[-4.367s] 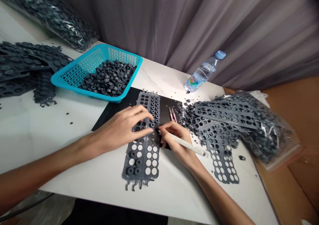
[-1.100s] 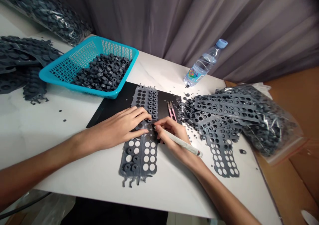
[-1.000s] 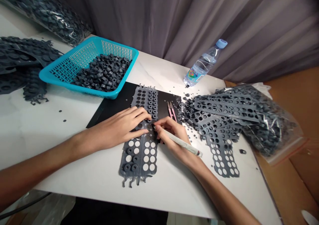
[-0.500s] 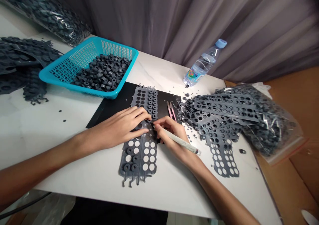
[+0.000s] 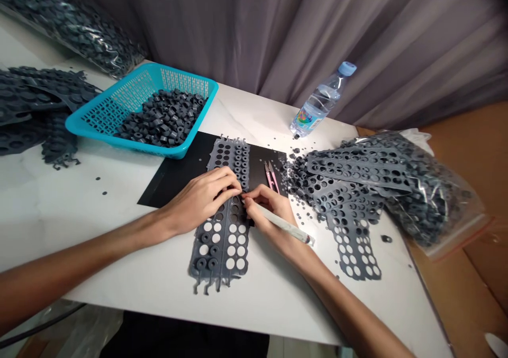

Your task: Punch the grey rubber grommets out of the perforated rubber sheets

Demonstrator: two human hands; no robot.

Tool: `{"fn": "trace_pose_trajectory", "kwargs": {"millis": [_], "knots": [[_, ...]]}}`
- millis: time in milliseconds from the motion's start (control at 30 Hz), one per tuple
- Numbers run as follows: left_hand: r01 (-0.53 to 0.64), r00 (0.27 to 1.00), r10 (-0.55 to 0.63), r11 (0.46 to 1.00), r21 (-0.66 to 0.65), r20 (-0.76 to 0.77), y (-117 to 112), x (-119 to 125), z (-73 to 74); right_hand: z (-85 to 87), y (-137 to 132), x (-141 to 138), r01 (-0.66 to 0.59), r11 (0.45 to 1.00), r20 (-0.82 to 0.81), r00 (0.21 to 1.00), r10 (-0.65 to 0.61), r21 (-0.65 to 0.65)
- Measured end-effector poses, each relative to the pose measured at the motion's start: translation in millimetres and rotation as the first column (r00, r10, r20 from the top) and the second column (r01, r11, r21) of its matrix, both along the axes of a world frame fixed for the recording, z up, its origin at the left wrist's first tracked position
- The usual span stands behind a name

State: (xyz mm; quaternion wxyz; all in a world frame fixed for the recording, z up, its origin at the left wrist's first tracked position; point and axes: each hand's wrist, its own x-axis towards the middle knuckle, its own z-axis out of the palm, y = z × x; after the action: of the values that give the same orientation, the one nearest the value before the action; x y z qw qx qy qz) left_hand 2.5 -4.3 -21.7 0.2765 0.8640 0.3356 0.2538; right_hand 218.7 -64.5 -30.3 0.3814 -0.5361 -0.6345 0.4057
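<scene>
A dark grey rubber sheet (image 5: 225,236) with rows of round holes lies lengthwise before me, partly over a black mat (image 5: 184,159). Small thick rings remain in its upper right rows and a few at its lower left. My left hand (image 5: 212,191) rests across the sheet's middle, thumb and forefinger pinched at the ring row; what they grip is hidden. Close beside those fingertips, my right hand (image 5: 272,210) is closed around a white pen-shaped tool (image 5: 286,226), its tip meeting the sheet. Pink-handled thread snips (image 5: 272,178) lie on the mat beyond my right hand.
A turquoise basket (image 5: 180,150) holds many loose rings. More sheets (image 5: 43,96) and a filled plastic bag (image 5: 99,40) sit at left. Right are punched sheets (image 5: 357,170), another bag (image 5: 436,210) and scattered scraps. A water bottle (image 5: 317,109) stands by the curtain (image 5: 246,30).
My left thumb has moved up to the forefinger, closing into a pinch at the ring row. The right hand with the pen-shaped tool has stayed nearly in place.
</scene>
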Motion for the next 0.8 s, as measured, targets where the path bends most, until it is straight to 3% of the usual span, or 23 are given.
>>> {"fn": "trace_pose_trajectory", "kwargs": {"millis": [100, 233, 600, 800], "knots": [[-0.053, 0.995, 0.061, 0.995, -0.086, 0.084, -1.1, 1.5, -0.5, -0.1, 0.3, -0.8, -0.002, 1.000, 0.014, 1.000, 0.002, 0.011], [-0.043, 0.992, 0.056, 0.993, -0.110, 0.115, 0.4, 0.6, -1.8, 2.9, 0.5, -1.0, 0.002, 1.000, 0.007, 1.000, -0.002, 0.010], [-0.011, 0.997, 0.025, 0.982, -0.191, 0.071, 3.2, -4.7, 3.5, 1.7, 0.7, 2.9, 0.026, 0.991, -0.210, 0.976, -0.053, -0.129], [-0.017, 0.997, 0.029, 0.985, -0.169, 0.071, 5.1, -5.8, 5.0, 4.1, 0.8, 2.7, 0.021, 0.988, -0.196, 0.979, -0.050, -0.150]]}}
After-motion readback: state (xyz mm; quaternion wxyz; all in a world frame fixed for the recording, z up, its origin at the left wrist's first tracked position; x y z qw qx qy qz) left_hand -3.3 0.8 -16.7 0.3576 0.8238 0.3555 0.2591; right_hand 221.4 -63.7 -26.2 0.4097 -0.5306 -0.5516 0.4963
